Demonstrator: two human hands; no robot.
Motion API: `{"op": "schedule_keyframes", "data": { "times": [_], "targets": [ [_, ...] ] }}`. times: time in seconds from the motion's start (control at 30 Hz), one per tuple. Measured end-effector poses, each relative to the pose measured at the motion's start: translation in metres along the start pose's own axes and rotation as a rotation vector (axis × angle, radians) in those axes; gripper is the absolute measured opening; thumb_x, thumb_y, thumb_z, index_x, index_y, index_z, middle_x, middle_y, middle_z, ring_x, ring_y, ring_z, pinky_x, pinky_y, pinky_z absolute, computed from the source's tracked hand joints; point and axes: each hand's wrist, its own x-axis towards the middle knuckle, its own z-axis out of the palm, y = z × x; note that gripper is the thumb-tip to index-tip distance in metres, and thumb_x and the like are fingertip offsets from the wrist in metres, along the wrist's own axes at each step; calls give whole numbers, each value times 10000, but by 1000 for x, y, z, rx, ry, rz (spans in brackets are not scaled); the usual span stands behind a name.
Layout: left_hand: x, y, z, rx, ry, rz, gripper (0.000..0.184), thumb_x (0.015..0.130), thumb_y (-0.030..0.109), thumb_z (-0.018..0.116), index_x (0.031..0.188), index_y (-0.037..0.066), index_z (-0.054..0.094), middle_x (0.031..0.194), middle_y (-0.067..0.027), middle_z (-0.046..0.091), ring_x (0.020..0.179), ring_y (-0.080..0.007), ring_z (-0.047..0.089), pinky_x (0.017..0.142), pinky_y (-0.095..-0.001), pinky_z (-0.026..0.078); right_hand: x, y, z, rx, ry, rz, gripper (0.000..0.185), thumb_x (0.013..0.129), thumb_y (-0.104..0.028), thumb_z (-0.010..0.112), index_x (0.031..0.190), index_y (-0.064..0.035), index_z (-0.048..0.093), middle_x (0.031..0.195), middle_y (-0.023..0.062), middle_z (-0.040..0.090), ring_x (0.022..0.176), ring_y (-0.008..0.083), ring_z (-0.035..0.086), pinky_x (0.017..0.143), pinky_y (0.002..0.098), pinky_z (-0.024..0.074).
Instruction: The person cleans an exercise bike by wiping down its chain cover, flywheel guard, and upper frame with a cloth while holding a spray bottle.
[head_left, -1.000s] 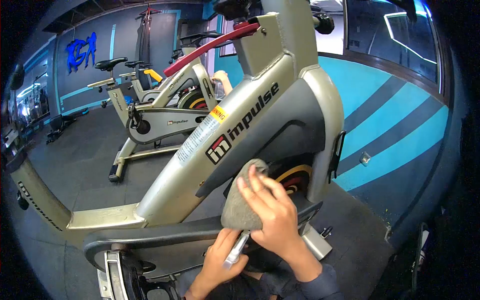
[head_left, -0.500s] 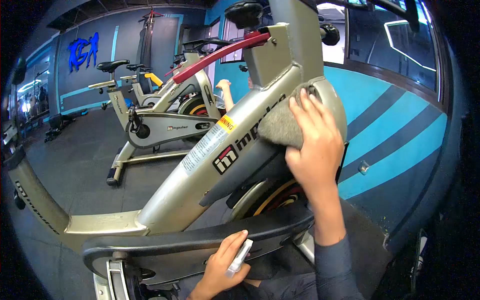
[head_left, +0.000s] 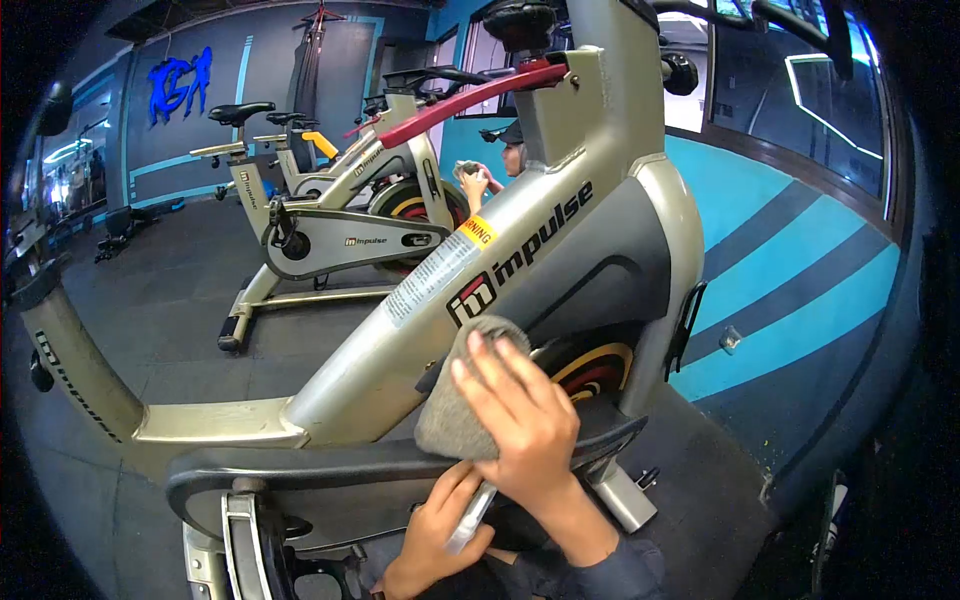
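Note:
My right hand (head_left: 535,435) presses a folded grey cloth (head_left: 447,408) against the lower part of the silver exercise bike (head_left: 352,378), just below its logo. The fingers lie over the cloth, which covers part of the frame tube and the edge of the black-topped chain guard (head_left: 330,465). Close beneath it, my left hand (head_left: 432,535) is closed around a small translucent whitish plastic item (head_left: 470,520), whose kind I cannot make out. Its upper end is hidden behind my right hand. The flywheel (head_left: 600,370) shows to the right of the cloth.
Behind this bike stands another exercise bike (head_left: 335,250), with more beyond it. A co-worker (head_left: 512,160) crouches there with a cloth in hand. A red lever (head_left: 470,100) juts left from the frame. A blue striped wall (head_left: 790,270) rises at the right.
My right hand has brought the cloth down and left, from the upper front of the frame to below the logo. My left hand stays low, still holding the plastic item. The co-worker has come into view.

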Motion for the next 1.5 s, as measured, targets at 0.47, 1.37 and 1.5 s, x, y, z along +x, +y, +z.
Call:
{"op": "schedule_keyframes", "data": {
  "times": [0.47, 1.37, 1.5],
  "targets": [
    [-39, 11, -44, 165, 106, -205, 695, 638, -9, 653, 1319, 9, 514, 910, -157, 625, 774, -309, 632, 712, -357, 508, -141, 20, -8, 1302, 640, 1277, 464, 992, -283, 525, 1317, 46, 486, 1270, 182, 578, 1108, 271, 612, 953, 383, 499],
    [-62, -9, -39, 103, -142, -80, 516, 679, 144, 812, 1120, 4, 583, 1072, -170, 632, 959, -338, 627, 851, -402, 495, -118, 34, -6, 103, -184, 513, 670, 517, -59, 546, 1185, -34, 597, 1277, 161, 549, 1225, 394, 442, 1061, 465, 340],
    [-54, 9, -28, 72, 71, -194, 490, 674, 27, 731, 1135, 4, 566, 1076, -161, 620, 966, -301, 628, 873, -373, 487, -119, 34, -7, 105, -190, 507, 670, 524, -45, 551, 1193, -40, 594, 1268, 157, 549, 1220, 388, 444, 1059, 463, 345]
  ]
}}
